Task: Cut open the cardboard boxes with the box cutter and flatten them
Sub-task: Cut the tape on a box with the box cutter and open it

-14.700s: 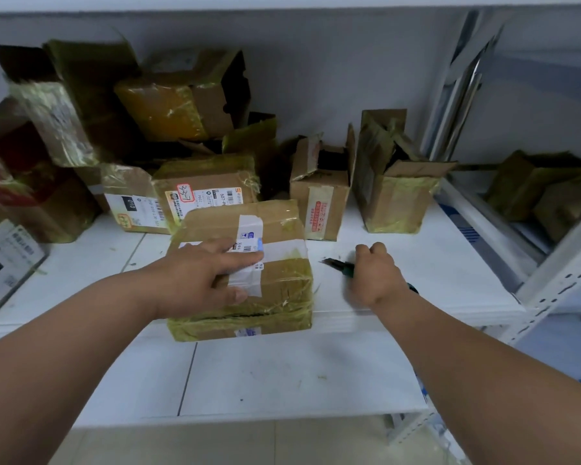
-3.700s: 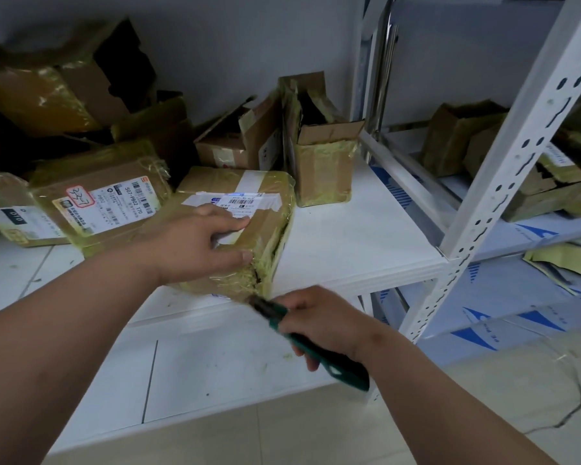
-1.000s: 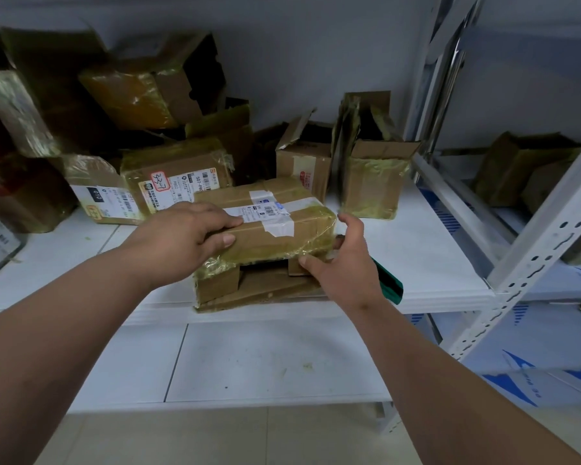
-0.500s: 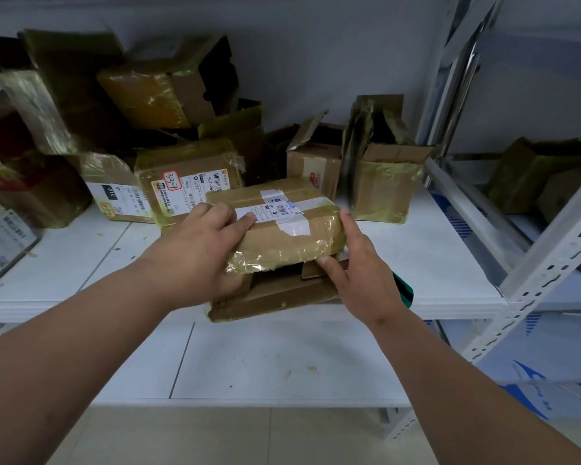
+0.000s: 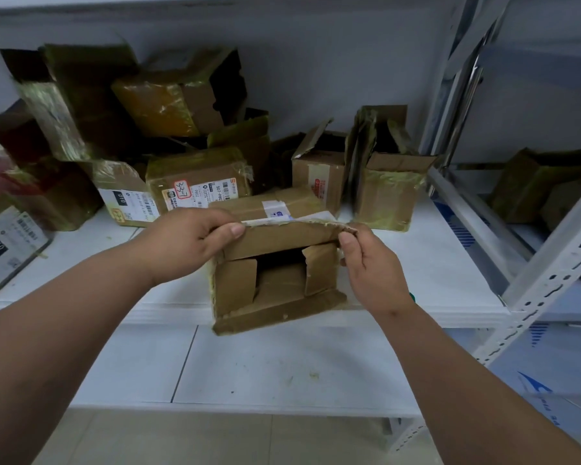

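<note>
An opened box (image 5: 275, 280) sits at the shelf (image 5: 450, 280) front edge, more boxes (image 5: 198, 186) piled behind it.

A white shelf (image 5: 433, 263) carries a cut-open cardboard box (image 5: 275, 280) at its front edge, with more taped boxes (image 5: 198, 182) piled behind.

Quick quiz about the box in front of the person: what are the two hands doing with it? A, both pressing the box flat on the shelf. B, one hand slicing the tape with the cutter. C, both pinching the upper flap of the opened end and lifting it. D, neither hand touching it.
C: the left hand and right hand each pinch an end of the upper flap of the cardboard box, held raised over the opened end.
</note>
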`<state>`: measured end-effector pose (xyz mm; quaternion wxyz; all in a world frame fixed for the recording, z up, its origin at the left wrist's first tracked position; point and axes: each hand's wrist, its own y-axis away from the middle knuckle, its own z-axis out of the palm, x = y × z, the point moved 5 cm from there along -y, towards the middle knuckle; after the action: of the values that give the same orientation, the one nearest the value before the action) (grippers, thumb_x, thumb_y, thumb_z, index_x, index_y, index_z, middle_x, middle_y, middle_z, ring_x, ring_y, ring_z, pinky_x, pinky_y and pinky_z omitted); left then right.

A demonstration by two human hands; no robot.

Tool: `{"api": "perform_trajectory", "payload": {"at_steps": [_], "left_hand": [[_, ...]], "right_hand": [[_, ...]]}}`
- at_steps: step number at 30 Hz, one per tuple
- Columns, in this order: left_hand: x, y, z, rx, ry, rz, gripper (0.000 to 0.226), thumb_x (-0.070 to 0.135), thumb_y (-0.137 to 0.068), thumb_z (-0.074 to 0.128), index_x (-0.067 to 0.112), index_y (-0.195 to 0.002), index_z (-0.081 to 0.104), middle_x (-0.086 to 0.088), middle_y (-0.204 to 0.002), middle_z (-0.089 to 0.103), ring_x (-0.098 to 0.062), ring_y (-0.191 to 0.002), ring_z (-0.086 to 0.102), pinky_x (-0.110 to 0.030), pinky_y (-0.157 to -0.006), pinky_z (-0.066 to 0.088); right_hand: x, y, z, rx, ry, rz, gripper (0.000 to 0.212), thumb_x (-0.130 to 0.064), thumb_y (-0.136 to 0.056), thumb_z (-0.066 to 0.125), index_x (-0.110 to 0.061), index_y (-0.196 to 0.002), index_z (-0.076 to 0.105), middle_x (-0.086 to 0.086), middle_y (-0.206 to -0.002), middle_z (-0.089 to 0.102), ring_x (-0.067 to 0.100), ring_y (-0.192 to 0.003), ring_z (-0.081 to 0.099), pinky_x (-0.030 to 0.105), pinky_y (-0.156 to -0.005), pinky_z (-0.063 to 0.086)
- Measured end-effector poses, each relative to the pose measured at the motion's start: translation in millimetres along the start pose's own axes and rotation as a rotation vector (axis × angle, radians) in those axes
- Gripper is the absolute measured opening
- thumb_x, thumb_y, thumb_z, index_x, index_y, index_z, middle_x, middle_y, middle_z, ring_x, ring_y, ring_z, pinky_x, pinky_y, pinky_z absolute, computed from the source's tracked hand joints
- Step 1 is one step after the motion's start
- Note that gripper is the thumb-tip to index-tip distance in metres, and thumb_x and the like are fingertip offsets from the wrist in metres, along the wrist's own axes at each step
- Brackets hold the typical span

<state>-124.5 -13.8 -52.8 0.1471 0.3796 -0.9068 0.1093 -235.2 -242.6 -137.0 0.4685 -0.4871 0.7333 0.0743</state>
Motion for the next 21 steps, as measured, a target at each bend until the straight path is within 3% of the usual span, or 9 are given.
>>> {"api": "perform_trajectory", "payload": {"at_steps": [2,4,6,8,11,14,16,18,21], "left_hand": [[-7.9,-1.9,1.8,0.071,0.099,-0.067,0.026,0.050,-0.096,0.042,0.034,-0.089,0.061,0.009,-0.088,0.063,-0.013,-0.086,0.057,-0.029,-0.069,0.044],[-12.4,-4.5,3.2,0.155,0.159,-0.129,0.023,0.047,-0.096,0.049,0.029,-0.091,0.062,0.005,-0.086,0.063,-0.012,-0.082,0.056,-0.028,-0.067,0.044],[-12.1,-5.9,4.0,0.259,0.153,-0.176,0.022,0.047,-0.094,0.054,0.027,-0.100,0.056,0.004,-0.088,0.062,-0.014,-0.080,0.057,-0.030,-0.065,0.045],[-8.3,-4.3,5.0,0.350,0.150,-0.206,0.027,0.046,-0.093,0.058,0.026,-0.106,0.045,0.000,-0.090,0.060,-0.020,-0.079,0.058,-0.035,-0.065,0.047],[0.7,-0.9,6.9,0.414,0.101,-0.172,0.022,0.038,-0.096,0.056,0.024,-0.100,0.039,-0.002,-0.085,0.057,-0.022,-0.072,0.057,-0.037,-0.062,0.047],[7.1,1.3,7.7,0.442,-0.010,-0.076,0.013,0.034,-0.099,0.050,0.023,-0.095,0.044,0.001,-0.091,0.052,-0.024,-0.077,0.052,-0.037,-0.062,0.045],[7.9,5.4,7.6,0.495,-0.075,-0.026,0.012,0.034,-0.099,0.048,0.022,-0.095,0.048,0.000,-0.098,0.051,-0.025,-0.080,0.052,-0.035,-0.061,0.044],[8.1,11.8,12.0,0.525,-0.155,0.007,0.018,0.038,-0.099,0.045,0.022,-0.099,0.052,-0.002,-0.108,0.053,-0.023,-0.082,0.053,-0.032,-0.058,0.041],[5.5,19.3,27.3,0.511,-0.206,-0.010,0.029,0.048,-0.096,0.043,0.022,-0.103,0.052,0.001,-0.118,0.051,-0.022,-0.091,0.055,-0.031,-0.058,0.044]], "right_hand": [[1.2,2.1,0.6,-0.038,-0.072,0.097,0.042,-0.040,-0.099,0.051,-0.029,-0.138,0.041,-0.011,-0.108,0.058,0.014,-0.093,0.061,0.029,-0.078,0.046],[4.0,6.3,6.3,-0.072,-0.154,0.214,0.077,-0.042,-0.088,0.069,-0.034,-0.149,0.023,-0.009,-0.117,0.056,0.008,-0.090,0.060,0.029,-0.080,0.052],[2.3,10.2,17.6,-0.103,-0.125,0.263,0.101,-0.048,-0.075,0.081,-0.037,-0.150,0.015,-0.006,-0.130,0.053,0.013,-0.108,0.059,0.036,-0.094,0.053],[-4.0,9.2,25.9,-0.080,-0.115,0.254,0.114,-0.050,-0.064,0.087,-0.033,-0.151,0.015,-0.006,-0.143,0.046,0.017,-0.130,0.046,0.036,-0.109,0.042],[-10.4,6.6,28.6,-0.019,-0.097,0.218,0.100,-0.039,-0.073,0.084,-0.026,-0.150,0.023,-0.011,-0.133,0.051,0.015,-0.129,0.048,0.033,-0.106,0.041],[-2.8,11.1,24.2,-0.033,-0.246,0.253,0.062,-0.017,-0.092,0.059,-0.030,-0.146,0.031,-0.017,-0.097,0.057,-0.002,-0.083,0.060,0.015,-0.074,0.051],[7.8,13.0,19.1,0.002,-0.416,0.359,0.049,-0.012,-0.100,0.043,-0.030,-0.145,0.040,-0.006,-0.099,0.058,0.003,-0.079,0.056,0.010,-0.061,0.043],[14.6,12.5,18.2,0.022,-0.541,0.448,0.041,-0.013,-0.102,0.040,-0.031,-0.137,0.050,-0.004,-0.104,0.061,0.006,-0.082,0.053,0.014,-0.065,0.044],[9.2,12.3,24.6,-0.039,-0.483,0.390,0.034,-0.027,-0.099,0.055,-0.034,-0.133,0.054,-0.015,-0.096,0.063,0.007,-0.092,0.058,0.026,-0.084,0.051]]}}
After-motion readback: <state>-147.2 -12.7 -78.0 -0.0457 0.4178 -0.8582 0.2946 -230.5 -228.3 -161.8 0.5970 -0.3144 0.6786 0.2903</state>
